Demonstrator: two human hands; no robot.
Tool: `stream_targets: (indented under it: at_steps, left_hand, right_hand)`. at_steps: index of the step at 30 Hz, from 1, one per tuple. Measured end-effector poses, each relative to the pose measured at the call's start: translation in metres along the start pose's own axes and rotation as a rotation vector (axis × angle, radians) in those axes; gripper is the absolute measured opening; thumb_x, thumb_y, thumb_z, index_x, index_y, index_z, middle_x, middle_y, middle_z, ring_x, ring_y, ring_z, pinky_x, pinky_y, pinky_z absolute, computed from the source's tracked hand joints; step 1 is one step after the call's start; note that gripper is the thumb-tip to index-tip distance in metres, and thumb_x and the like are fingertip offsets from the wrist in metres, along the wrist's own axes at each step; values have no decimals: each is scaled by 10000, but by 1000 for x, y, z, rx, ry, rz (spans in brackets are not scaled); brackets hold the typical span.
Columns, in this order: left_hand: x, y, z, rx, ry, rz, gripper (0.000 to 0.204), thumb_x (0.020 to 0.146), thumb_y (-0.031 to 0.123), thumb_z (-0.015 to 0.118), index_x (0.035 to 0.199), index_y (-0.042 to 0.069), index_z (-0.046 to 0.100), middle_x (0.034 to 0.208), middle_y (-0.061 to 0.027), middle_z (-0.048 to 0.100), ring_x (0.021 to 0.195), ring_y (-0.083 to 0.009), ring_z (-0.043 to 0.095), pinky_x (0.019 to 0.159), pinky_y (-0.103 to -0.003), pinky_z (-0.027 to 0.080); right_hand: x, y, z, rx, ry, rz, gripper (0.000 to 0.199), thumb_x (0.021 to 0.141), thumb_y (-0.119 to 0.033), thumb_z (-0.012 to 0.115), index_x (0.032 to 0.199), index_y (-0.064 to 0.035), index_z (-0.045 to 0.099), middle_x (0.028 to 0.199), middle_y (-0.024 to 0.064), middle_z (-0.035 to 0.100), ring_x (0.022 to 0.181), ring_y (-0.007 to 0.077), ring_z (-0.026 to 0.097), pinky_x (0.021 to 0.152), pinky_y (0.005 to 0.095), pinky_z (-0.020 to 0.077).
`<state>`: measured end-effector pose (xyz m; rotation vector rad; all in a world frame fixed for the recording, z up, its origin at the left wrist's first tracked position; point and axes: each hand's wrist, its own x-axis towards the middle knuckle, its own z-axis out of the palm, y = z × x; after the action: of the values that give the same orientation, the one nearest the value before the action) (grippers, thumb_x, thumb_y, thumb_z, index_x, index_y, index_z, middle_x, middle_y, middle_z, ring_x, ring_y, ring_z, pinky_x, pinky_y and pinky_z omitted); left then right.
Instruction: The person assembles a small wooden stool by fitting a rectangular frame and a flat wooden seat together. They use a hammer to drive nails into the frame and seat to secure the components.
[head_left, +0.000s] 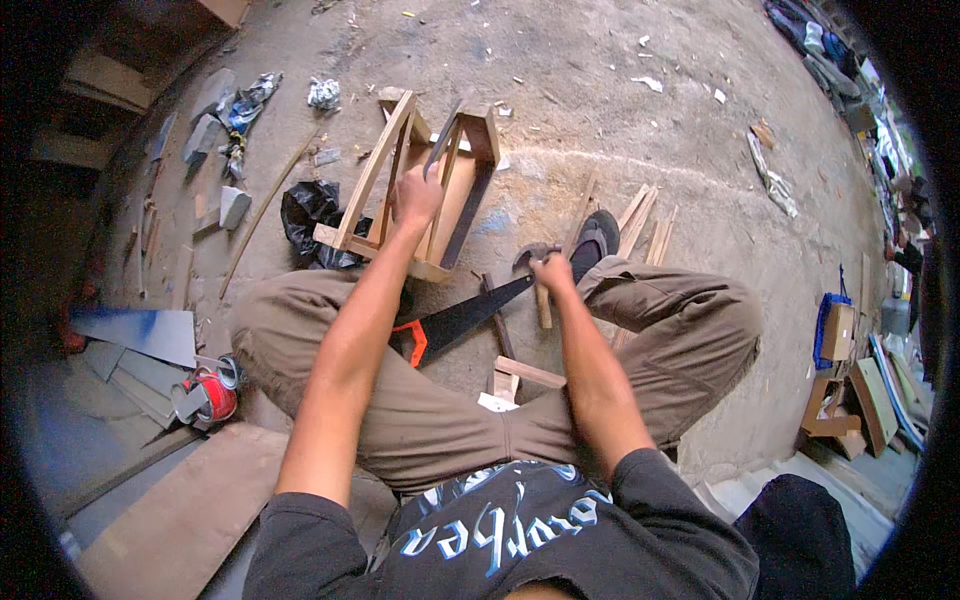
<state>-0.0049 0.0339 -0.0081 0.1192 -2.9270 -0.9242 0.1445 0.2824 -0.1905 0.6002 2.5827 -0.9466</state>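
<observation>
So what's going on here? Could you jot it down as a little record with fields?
Setting: rough concrete floor strewn with wood scraps
Person: sitting on the floor, knees spread
Left hand: gripping an unfinished light wooden box frame
Right hand: closed on the wooden handle of a metal-headed hammer
Between the knees: black-bladed handsaw with an orange-and-black handle
By the left knee: red round tape-like tool; black plastic bag behind the frame

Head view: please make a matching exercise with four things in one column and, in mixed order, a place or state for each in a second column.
1. wooden frame
2. hammer
3. handsaw
4. red tape measure

a. lies on the floor between the knees
b. gripped by the right hand
c. on the floor beside the left knee
d. steadied by the left hand

Pairs: 1-d, 2-b, 3-a, 4-c
</observation>
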Motion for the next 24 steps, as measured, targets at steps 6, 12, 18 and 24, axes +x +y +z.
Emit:
stream_targets:
  at_steps: [6,12,18,24]
  left_hand:
    - [-8,-1,39,160,-199,-38,437,949,405,476,947,33,705,914,-267,672,901,-452,641,813,-538,476]
    - [9,-6,49,182,-504,40,481,949,443,466,986,17,686,965,-268,671,936,-445,639,856,-523,489]
    - [4,-8,58,188,-518,25,539,953,482,460,921,-8,682,913,-287,665,896,-446,647,803,-528,506]
    - [9,-8,59,178,-449,65,494,958,429,487,862,-11,690,847,-291,663,838,-450,661,765,-519,525]
  right_hand:
    - [-46,22,38,-153,-98,122,340,810,-251,710,962,48,657,1011,265,659,942,424,649,827,472,535]
    - [-59,3,66,-332,60,269,251,895,-84,493,1081,71,562,1059,245,615,963,387,650,819,498,526]
    - [-62,10,62,-259,-81,270,281,853,-155,588,1063,32,592,1132,251,580,1054,407,601,885,527,486]
    - [-54,10,35,43,-137,232,434,815,-275,666,1020,95,567,1060,317,608,1038,467,589,905,482,484]
